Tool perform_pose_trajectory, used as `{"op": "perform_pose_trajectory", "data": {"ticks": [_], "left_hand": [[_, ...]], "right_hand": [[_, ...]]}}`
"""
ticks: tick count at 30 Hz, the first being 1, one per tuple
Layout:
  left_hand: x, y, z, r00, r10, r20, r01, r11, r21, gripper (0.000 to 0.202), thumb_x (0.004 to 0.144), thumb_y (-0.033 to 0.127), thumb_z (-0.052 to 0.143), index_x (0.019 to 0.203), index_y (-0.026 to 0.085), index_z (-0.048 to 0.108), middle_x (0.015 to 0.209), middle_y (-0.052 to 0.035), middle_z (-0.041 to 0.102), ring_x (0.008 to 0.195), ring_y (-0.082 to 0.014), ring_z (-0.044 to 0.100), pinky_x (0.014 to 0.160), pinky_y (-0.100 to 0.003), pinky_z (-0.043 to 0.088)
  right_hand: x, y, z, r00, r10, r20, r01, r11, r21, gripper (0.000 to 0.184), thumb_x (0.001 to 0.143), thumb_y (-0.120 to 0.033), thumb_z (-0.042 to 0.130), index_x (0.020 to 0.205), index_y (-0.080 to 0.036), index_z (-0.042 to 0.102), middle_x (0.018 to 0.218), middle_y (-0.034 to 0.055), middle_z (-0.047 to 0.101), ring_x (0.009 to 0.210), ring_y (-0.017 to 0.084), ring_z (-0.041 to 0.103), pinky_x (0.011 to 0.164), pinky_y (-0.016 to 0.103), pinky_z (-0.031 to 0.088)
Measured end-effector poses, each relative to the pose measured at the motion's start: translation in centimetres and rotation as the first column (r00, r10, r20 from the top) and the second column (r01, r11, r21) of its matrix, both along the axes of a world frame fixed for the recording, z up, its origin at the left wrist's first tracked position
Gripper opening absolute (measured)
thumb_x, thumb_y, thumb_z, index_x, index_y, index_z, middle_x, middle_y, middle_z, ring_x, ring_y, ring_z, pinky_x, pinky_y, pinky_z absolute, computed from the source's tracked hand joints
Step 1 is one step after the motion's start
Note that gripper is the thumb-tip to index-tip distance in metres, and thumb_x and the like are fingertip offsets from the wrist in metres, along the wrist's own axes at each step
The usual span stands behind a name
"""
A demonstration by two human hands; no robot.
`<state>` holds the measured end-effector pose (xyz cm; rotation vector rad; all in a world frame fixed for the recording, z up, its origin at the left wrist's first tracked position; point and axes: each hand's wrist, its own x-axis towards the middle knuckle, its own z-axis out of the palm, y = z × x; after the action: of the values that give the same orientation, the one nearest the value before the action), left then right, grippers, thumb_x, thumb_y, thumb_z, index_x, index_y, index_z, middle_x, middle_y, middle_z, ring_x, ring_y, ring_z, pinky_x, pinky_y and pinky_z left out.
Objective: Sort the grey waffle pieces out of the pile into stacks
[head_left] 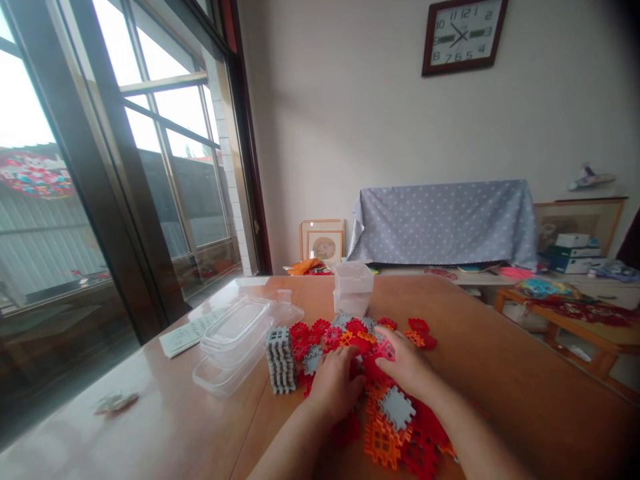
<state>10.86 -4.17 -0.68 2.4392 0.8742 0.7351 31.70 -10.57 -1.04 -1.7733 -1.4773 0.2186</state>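
Observation:
A heap of flat interlocking plastic tiles (385, 433) in red, orange and grey lies on the brown table (500, 373) in front of me. Both my hands rest on top of it. My left hand (334, 383) lies palm down with fingers curled over red and grey tiles. My right hand (406, 363) is just to its right, fingers bent round a red tile (386, 349) at the fingertips. A stack of grey tiles (281, 360) stands upright at the heap's left edge, close to my left hand.
Clear plastic boxes and lids (235, 333) lie left of the stack, and two stacked clear tubs (353, 287) stand behind the heap. A paper sheet (185, 333) and a small crumpled wrapper (115, 401) lie near the window side. Cluttered low furniture stands to the right.

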Motion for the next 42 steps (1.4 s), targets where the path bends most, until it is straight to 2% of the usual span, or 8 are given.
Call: {"op": "perform_pose_trajectory", "data": {"ticks": [3, 8, 13, 18, 24, 28, 38, 42], "left_hand": [[0.0, 0.1, 0.1, 0.999, -0.028, 0.029, 0.028, 0.999, -0.014, 0.052, 0.075, 0.02, 0.066, 0.127, 0.026, 0.062, 0.121, -0.0082, 0.07, 0.116, -0.0312, 0.061, 0.101, -0.043, 0.046], [0.1, 0.4, -0.1, 0.993, -0.038, 0.111, 0.044, 0.998, -0.055, 0.049, 0.079, 0.019, 0.063, 0.127, 0.026, 0.061, 0.123, -0.0068, 0.07, 0.117, -0.0279, 0.062, 0.101, -0.039, 0.047], [0.2, 0.6, -0.8, 0.968, -0.018, 0.25, 0.053, 0.989, -0.137, 0.044, 0.085, 0.02, 0.061, 0.129, 0.025, 0.061, 0.127, -0.0069, 0.07, 0.119, -0.0265, 0.062, 0.103, -0.039, 0.047], [0.2, 0.1, -0.1, 0.945, 0.033, 0.326, 0.045, 0.972, -0.23, 0.039, 0.086, 0.022, 0.063, 0.125, 0.022, 0.064, 0.125, -0.0098, 0.07, 0.117, -0.028, 0.064, 0.103, -0.042, 0.047], [0.1, -0.2, 0.8, 0.897, 0.06, 0.437, 0.1, 0.937, -0.335, 0.037, 0.088, 0.025, 0.063, 0.125, 0.02, 0.064, 0.123, -0.0109, 0.07, 0.114, -0.0266, 0.065, 0.1, -0.04, 0.05], [0.0, 0.0, 0.6, 0.892, 0.077, 0.445, 0.102, 0.925, -0.366, 0.035, 0.088, 0.026, 0.064, 0.123, 0.02, 0.066, 0.124, -0.0106, 0.07, 0.116, -0.0269, 0.064, 0.1, -0.039, 0.049], [-0.1, 0.1, 0.9, 0.889, 0.073, 0.452, 0.093, 0.938, -0.334, 0.032, 0.091, 0.029, 0.062, 0.121, 0.02, 0.065, 0.119, -0.0104, 0.071, 0.109, -0.0248, 0.066, 0.096, -0.038, 0.051], [-0.2, 0.2, 0.6, 0.883, 0.07, 0.465, 0.109, 0.931, -0.348, 0.031, 0.092, 0.03, 0.061, 0.121, 0.02, 0.064, 0.12, -0.0104, 0.07, 0.11, -0.0245, 0.065, 0.097, -0.037, 0.05]], "right_hand": [[0.0, 0.2, 0.3, 0.996, -0.013, -0.092, 0.019, 0.998, 0.065, 0.065, 0.075, -0.021, 0.062, 0.14, -0.021, 0.057, 0.139, 0.0105, 0.064, 0.128, 0.027, 0.059, 0.112, 0.045, 0.042], [-0.1, 0.2, 0.9, 0.944, -0.059, -0.326, 0.105, 0.986, 0.126, 0.075, 0.074, -0.027, 0.069, 0.146, -0.023, 0.049, 0.132, 0.0112, 0.068, 0.118, 0.028, 0.065, 0.105, 0.044, 0.047], [-0.4, 0.0, 1.5, 0.821, 0.007, -0.571, 0.103, 0.982, 0.159, 0.058, 0.076, -0.037, 0.073, 0.131, -0.026, 0.059, 0.129, 0.008, 0.069, 0.117, 0.028, 0.065, 0.103, 0.042, 0.048], [-1.3, -0.4, 2.1, 0.662, 0.105, -0.743, 0.028, 0.986, 0.164, 0.047, 0.077, -0.045, 0.076, 0.118, -0.026, 0.064, 0.102, 0.0041, 0.076, 0.091, 0.025, 0.071, 0.085, 0.038, 0.054], [-2.0, -0.8, 2.5, 0.597, 0.152, -0.788, -0.008, 0.983, 0.183, 0.042, 0.079, -0.035, 0.072, 0.119, -0.028, 0.062, 0.106, 0.002, 0.074, 0.078, 0.019, 0.067, 0.072, 0.031, 0.052], [-2.4, -1.0, 3.1, 0.567, 0.156, -0.809, -0.001, 0.982, 0.189, 0.036, 0.076, -0.03, 0.071, 0.112, -0.026, 0.064, 0.103, 0.0011, 0.074, 0.082, 0.019, 0.067, 0.075, 0.031, 0.051], [-1.4, -1.1, 3.3, 0.331, 0.177, -0.927, 0.071, 0.975, 0.211, 0.029, 0.076, -0.026, 0.074, 0.104, -0.027, 0.063, 0.099, 0.0006, 0.073, 0.081, 0.017, 0.066, 0.068, 0.028, 0.049], [-0.9, -0.9, 2.9, 0.294, 0.178, -0.939, 0.075, 0.975, 0.209, 0.03, 0.076, -0.025, 0.074, 0.105, -0.028, 0.064, 0.099, 0.0015, 0.074, 0.081, 0.018, 0.067, 0.07, 0.03, 0.05]]}}
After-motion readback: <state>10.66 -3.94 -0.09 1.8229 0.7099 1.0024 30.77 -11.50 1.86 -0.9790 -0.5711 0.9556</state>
